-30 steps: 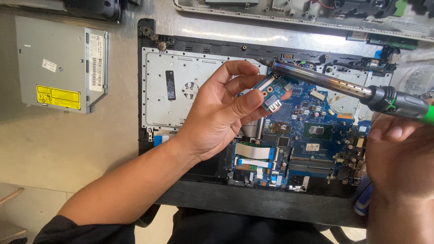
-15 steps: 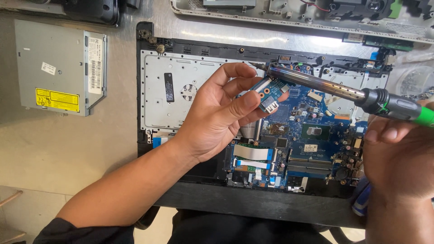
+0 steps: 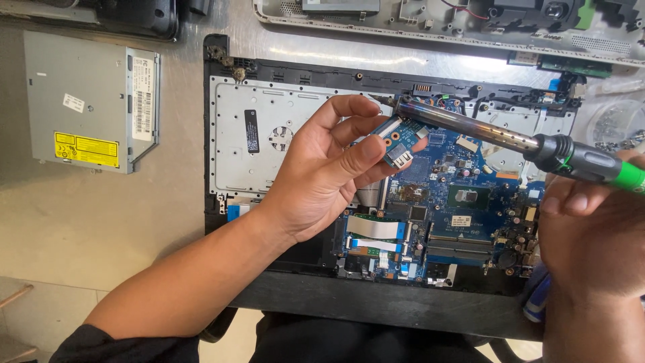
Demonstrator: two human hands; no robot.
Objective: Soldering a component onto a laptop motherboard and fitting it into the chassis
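Head view: left hand [image 3: 322,178] is pinching a small blue circuit board [image 3: 398,144] btwn thumb and fingertips, holding it up over an opened laptop chassis [image 3: 282,74]. Right hand [image 3: 594,235] is gripping a soldering iron [image 3: 510,141] w/ fingers closed round its black-and-green handle; the metal barrel is running up-left, tip touching the small board's top edge. Directly beneath the pinch, the blue motherboard [image 3: 463,202] is lying in the chassis. Well left of the grip, a grey optical drive [image 3: 87,101] is sitting on the table [image 3: 101,228]. Above the grip, another stripped laptop shell [image 3: 437,23] is lying along the far edge.
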